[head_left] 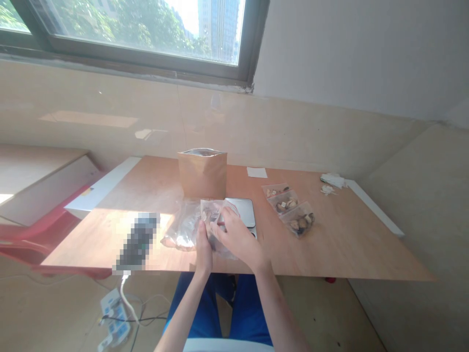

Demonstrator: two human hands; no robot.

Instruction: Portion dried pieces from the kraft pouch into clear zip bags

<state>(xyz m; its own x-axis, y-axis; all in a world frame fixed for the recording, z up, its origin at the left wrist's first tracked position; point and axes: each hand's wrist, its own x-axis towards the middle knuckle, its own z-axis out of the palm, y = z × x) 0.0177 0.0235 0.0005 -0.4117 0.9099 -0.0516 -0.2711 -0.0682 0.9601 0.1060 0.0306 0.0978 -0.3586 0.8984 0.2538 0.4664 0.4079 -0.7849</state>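
Observation:
My left hand [203, 247] and my right hand [236, 237] meet at the near edge of the wooden table [330, 244]. Both are closed on a small clear plastic bag [212, 213] with brown pieces in it, held just in front of a silver kitchen scale [242, 211]. The left hand pinches the bag's left side, the right grips its top right. A larger crumpled clear bag [183, 230] lies to the left of the hands. Behind stands an open brown paper pouch [202, 172], upright.
Three small filled clear bags [289, 208] lie in a row right of the scale. A white paper slip [257, 172] and white scraps [331, 182] sit at the back. A blurred-out dark object [137, 242] lies at the left; a power strip [113, 322] is on the floor.

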